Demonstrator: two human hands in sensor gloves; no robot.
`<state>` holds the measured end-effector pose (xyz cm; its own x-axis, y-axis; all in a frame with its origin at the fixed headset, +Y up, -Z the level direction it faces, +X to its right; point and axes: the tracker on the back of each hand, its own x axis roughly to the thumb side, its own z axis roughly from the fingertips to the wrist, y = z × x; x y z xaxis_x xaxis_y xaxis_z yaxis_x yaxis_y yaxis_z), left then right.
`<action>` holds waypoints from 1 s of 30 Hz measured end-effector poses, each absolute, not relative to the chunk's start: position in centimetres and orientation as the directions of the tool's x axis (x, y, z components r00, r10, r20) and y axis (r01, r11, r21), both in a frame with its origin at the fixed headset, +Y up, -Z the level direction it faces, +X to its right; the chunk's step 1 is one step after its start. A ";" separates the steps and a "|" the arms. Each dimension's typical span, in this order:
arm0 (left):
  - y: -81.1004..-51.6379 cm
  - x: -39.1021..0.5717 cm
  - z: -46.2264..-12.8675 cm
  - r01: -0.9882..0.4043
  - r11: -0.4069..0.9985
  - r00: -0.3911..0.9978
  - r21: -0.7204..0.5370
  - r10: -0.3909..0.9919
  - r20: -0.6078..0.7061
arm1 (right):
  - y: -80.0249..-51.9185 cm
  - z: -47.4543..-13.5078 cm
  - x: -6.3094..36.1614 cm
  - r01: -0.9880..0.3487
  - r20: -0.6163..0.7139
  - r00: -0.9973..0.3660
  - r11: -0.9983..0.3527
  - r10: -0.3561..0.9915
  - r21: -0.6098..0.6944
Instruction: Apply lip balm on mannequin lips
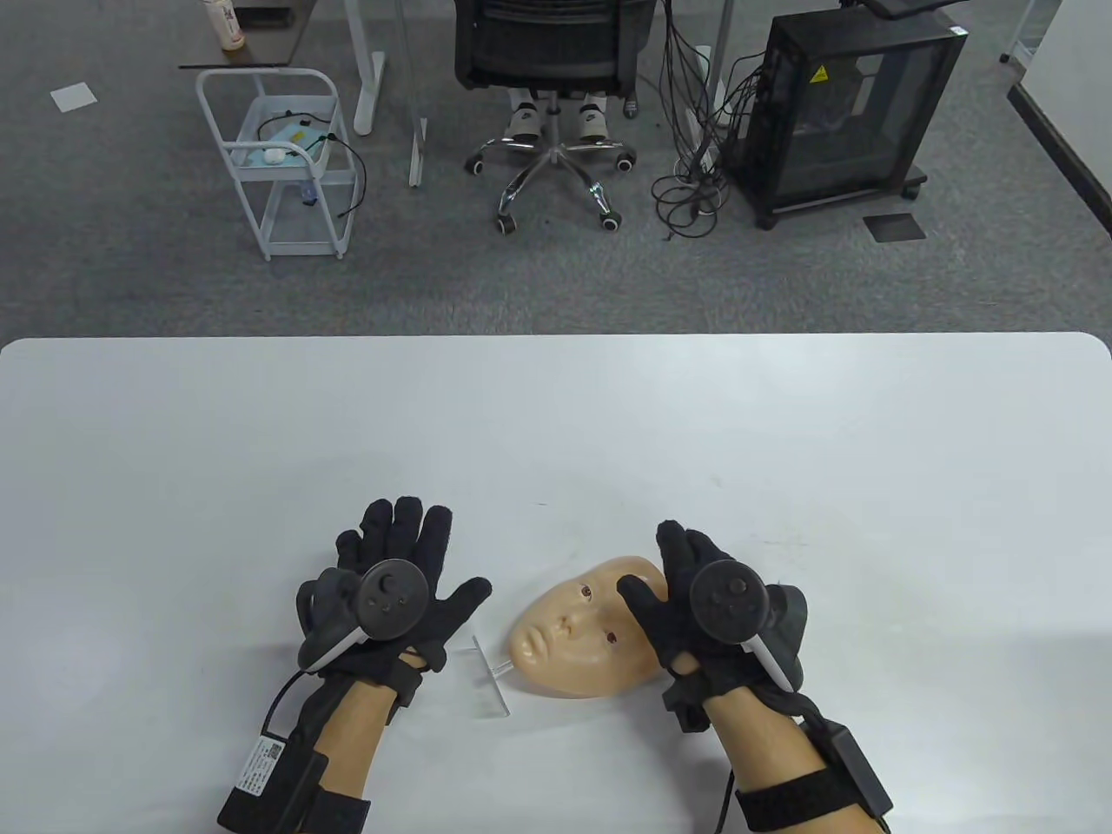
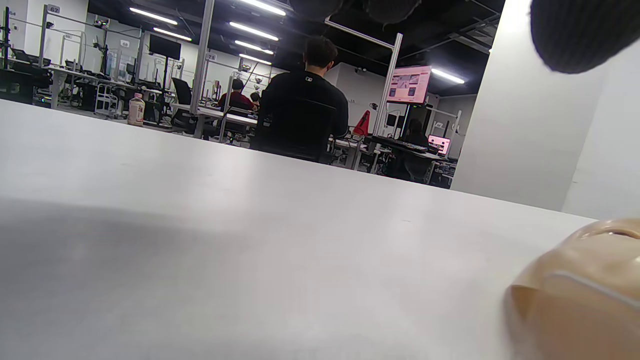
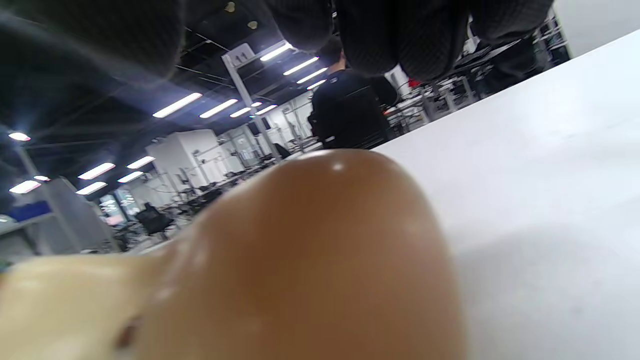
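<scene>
Mannequin face (image 1: pixel 578 638) lay on the white counter (image 1: pixel 782 452) near its near edge, between the two hands, face up and turned so that the chin and lips pointed left and the forehead right. Left hand (image 1: pixel 395 599) lay flat on the counter just left of the face, palm down, fingers spread and extended toward the far side, thumb angled toward the face; it held nothing. Right hand (image 1: pixel 695 599) rested over the forehead end of the face, fingers extended toward the far side and the thumb (image 1: pixel 638 604) lying across the brow beside the eye; whether the fingers gripped the face or merely rested on it could not be told. Clear slender stick on a transparent crossbar (image 1: pixel 491 673), lay on the counter between the left hand and the chin, touching or nearly touching the chin. In the right wrist view the face's domed forehead (image 3: pixel 310 250) filled the foreground below the gloved fingers (image 3: pixel 400 35). An office chair (image 1: pixel 547 52) and a white cart (image 1: pixel 278 156) stood on the floor beyond the counter.
</scene>
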<state>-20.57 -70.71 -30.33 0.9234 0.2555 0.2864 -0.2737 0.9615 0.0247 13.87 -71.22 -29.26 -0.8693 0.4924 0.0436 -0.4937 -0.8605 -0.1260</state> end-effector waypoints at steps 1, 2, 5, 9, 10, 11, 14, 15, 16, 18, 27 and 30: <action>-70.7 -20.6 -30.3 -0.276 0.961 0.923 0.026 0.257 0.288 | -71.6 -29.6 14.0 -0.523 0.013 -0.851 -0.846 0.525 -0.105; -70.7 -20.6 -30.3 -0.277 0.960 0.922 0.027 0.258 0.287 | -72.0 -29.8 14.2 -0.570 -0.021 -0.820 -0.819 0.572 -0.071; -70.8 -20.5 -30.3 -0.277 0.961 0.922 0.019 0.260 0.287 | -73.1 -30.4 14.4 -0.647 -0.095 -0.759 -0.762 0.644 0.003; -70.6 -20.4 -30.2 -0.279 0.960 0.920 0.024 0.260 0.292 | -74.3 -31.3 14.6 -0.711 -0.171 -0.698 -0.701 0.695 0.052; -70.5 -20.4 -30.2 -0.280 0.960 0.920 0.025 0.261 0.293 | -74.6 -31.6 14.6 -0.741 -0.192 -0.667 -0.669 0.720 0.064; -70.5 -20.4 -30.1 -0.281 0.959 0.920 0.026 0.261 0.293 | -74.9 -31.9 14.6 -0.768 -0.202 -0.637 -0.636 0.744 0.080; -70.6 -20.3 -30.1 -0.284 0.959 0.918 0.017 0.266 0.294 | -75.3 -32.6 14.6 -0.772 -0.217 -0.632 -0.630 0.744 0.088; -70.6 -20.3 -30.1 -0.284 0.959 0.918 0.015 0.267 0.294 | -75.4 -32.8 14.5 -0.776 -0.223 -0.626 -0.624 0.747 0.088; -70.6 -20.3 -30.1 -0.283 0.959 0.918 0.014 0.267 0.294 | -75.6 -33.0 14.5 -0.789 -0.242 -0.610 -0.607 0.755 0.094; -70.6 -20.3 -30.1 -0.285 0.958 0.917 0.014 0.269 0.293 | -76.3 -33.3 14.4 -0.824 -0.290 -0.562 -0.552 0.774 0.125; -70.7 -20.5 -30.1 -0.291 0.957 0.919 0.003 0.278 0.281 | -76.7 -35.3 14.0 -0.867 -0.456 -0.491 -0.469 0.742 0.169; -70.6 -20.5 -30.2 -0.295 0.956 0.918 0.003 0.282 0.279 | -76.7 -36.0 13.6 -0.869 -0.472 -0.489 -0.457 0.733 0.190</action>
<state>-20.54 -70.64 -30.16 0.9178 0.2823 0.2791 -0.2948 0.9555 0.0031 13.63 -76.73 -36.01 -0.4891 0.7334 -0.4721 -0.8689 -0.4570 0.1901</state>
